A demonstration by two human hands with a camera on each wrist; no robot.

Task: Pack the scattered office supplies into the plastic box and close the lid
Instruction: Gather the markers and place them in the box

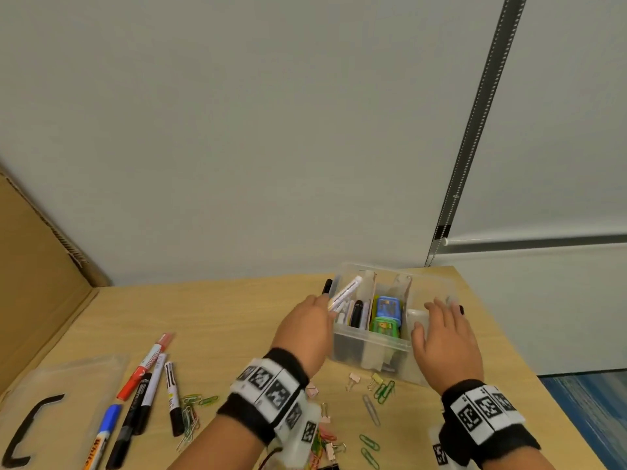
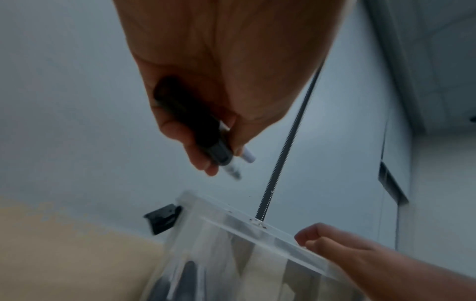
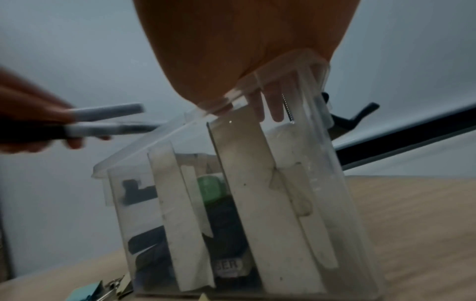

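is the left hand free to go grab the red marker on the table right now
Probably not yet. The left hand already has its grip on two markers over the plastic box. The red marker lies uncovered on the table, so once those drop in, the way looks free.

A clear plastic box [image 1: 373, 347] with upright dividers stands open near the wooden table's far edge, holding markers, a blue and a green item. Red, black and blue markers [image 1: 146, 385] and coloured paper clips [image 1: 371, 442] lie scattered nearer
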